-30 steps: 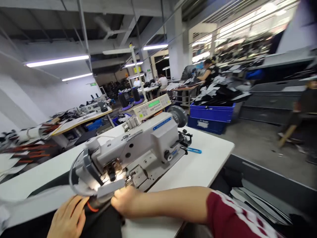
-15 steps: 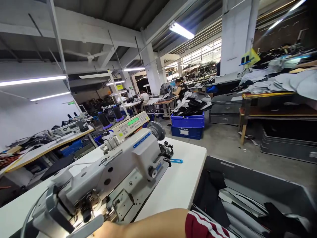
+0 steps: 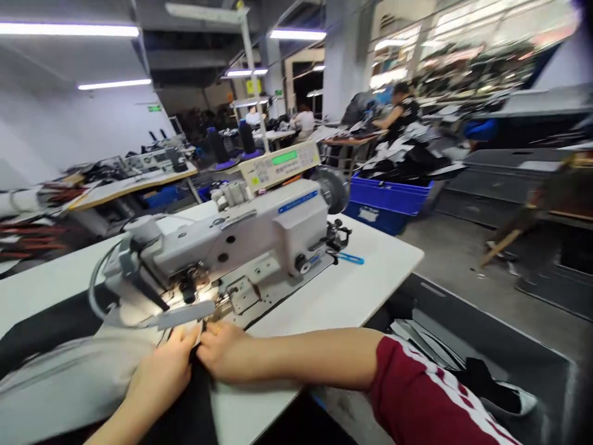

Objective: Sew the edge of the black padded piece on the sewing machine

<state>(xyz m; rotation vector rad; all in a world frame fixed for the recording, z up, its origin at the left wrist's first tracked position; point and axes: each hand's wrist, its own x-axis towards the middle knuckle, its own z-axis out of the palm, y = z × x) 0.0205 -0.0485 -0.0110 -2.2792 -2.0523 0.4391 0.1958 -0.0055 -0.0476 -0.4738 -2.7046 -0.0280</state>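
Observation:
My left hand (image 3: 164,368) and my right hand (image 3: 227,353) meet in front of the needle area of a grey sewing machine (image 3: 259,238). Fingers of both hands are closed on the edge of a fabric piece (image 3: 198,337), just below the machine's lit presser area. A pale grey fabric panel (image 3: 69,383) spreads leftward beneath my left forearm, partly blurred. Black fabric (image 3: 192,408) hangs below my hands over the table's front edge. A ring shows on a finger of my right hand. My fingertips are partly hidden by each other and the cloth.
The white machine table (image 3: 370,247) carries a control panel (image 3: 280,164) and a blue thread snipper (image 3: 349,258). At right stands a grey bin (image 3: 500,334) holding cut pieces. Blue crates (image 3: 389,196) heaped with fabric are behind. A person (image 3: 401,114) works farther back.
The view has tilted down and turned left. Both hands now show at the needle area, where earlier only my right forearm and part of that hand were visible.

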